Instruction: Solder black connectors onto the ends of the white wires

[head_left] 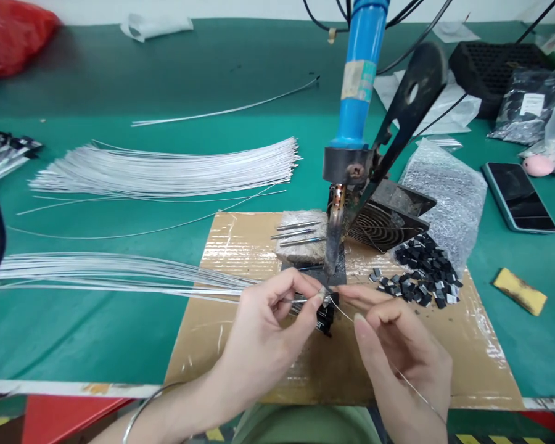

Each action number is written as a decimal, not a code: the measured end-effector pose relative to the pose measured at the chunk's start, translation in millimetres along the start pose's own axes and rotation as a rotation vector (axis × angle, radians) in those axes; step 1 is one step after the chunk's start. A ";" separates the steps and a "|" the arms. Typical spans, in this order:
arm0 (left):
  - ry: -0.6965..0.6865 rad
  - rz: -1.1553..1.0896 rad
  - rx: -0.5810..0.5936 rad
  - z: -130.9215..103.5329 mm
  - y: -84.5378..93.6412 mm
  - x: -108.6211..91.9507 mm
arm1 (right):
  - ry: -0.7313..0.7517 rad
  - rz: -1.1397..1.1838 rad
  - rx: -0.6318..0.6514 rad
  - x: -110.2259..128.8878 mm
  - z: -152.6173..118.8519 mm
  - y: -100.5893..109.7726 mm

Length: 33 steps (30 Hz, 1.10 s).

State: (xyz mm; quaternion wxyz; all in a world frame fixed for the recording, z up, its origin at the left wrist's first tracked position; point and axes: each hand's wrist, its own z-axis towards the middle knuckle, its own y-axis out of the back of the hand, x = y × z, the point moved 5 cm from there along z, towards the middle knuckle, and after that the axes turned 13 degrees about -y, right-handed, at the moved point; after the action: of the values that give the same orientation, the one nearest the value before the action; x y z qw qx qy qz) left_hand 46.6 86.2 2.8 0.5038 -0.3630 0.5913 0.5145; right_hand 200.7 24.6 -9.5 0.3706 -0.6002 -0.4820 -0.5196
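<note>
A blue-handled soldering iron [363, 74] hangs tip-down in a black clamp, its dark tip [334, 243] just above my fingertips. Right below the tip, my left hand [272, 327] pinches a small connector between thumb and forefinger; the fingers mostly hide it. Thin solder wire [416, 391] runs through my right hand [400, 345], closed loosely around it, and its end reaches the tip. Behind my left hand lies a bundle of white wires [120, 268] whose right ends carry black connectors [325, 317].
Cardboard [231, 240] covers the green table [97, 345] under the work. Loose black connectors [428, 271] are heaped at right, near a fan [383, 222], a yellow sponge [520, 291] and a phone [520, 197]. Another white wire bundle [176, 168] lies at left.
</note>
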 end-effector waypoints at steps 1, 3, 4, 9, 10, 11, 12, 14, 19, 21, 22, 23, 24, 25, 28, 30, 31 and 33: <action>-0.004 -0.008 -0.005 0.9 -0.2 -0.6 | -0.010 0.020 0.004 -0.8 0.3 -1.1; -0.017 -0.018 -0.020 3.0 -0.2 -1.9 | -0.019 0.033 0.009 -2.4 1.4 -2.4; -0.027 -0.021 -0.029 4.2 -0.1 -2.6 | -0.019 0.028 0.012 -3.0 2.3 -2.6; -0.044 -0.008 -0.064 9.5 1.6 -5.3 | 0.008 0.026 0.027 -2.8 9.4 -1.8; -0.038 -0.007 -0.065 10.3 1.8 -5.5 | 0.016 0.029 0.032 -2.3 10.8 -2.1; -0.034 -0.007 -0.064 11.0 1.9 -5.7 | 0.020 0.030 0.036 -1.8 12.2 -2.6; -0.030 -0.009 -0.063 11.6 2.0 -5.9 | 0.022 0.031 0.037 -1.5 13.4 -3.0; -0.026 -0.009 -0.066 12.8 2.5 -6.2 | 0.022 0.031 0.034 -1.0 15.3 -3.7; -0.021 0.013 -0.070 15.0 2.9 -6.8 | 0.022 0.028 0.017 1.7 17.5 -3.3; -0.022 0.026 -0.074 15.4 3.2 -7.5 | 0.025 0.026 0.016 3.2 17.9 -3.5; -0.022 0.031 -0.076 15.4 3.5 -7.9 | 0.026 0.025 0.016 3.9 18.1 -3.7; -0.020 0.033 -0.078 15.4 3.9 -8.1 | 0.025 0.025 0.015 4.3 18.4 -4.0; -0.018 0.031 -0.080 15.4 4.2 -8.2 | 0.026 0.027 0.014 4.6 18.6 -4.2; -0.018 0.029 -0.083 15.3 4.7 -8.4 | 0.027 0.030 0.013 4.8 18.9 -4.5; -0.017 0.018 -0.086 15.0 5.6 -8.1 | 0.027 0.033 0.015 4.9 19.5 -5.3; -0.015 0.017 -0.088 14.7 5.8 -7.7 | 0.027 0.033 0.016 5.1 19.7 -5.5; -0.012 0.020 -0.089 14.6 5.9 -7.5 | 0.026 0.034 0.015 5.2 19.6 -5.4; -0.010 0.036 -0.090 14.2 6.0 -7.5 | 0.023 0.041 0.014 5.5 19.2 -5.1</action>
State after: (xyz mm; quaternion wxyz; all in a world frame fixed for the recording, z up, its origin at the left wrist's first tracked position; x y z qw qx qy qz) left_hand 45.8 100.6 12.1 0.4805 -0.3721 0.5716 0.5513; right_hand 200.9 45.1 -7.9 0.3908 -0.6014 -0.4691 -0.5153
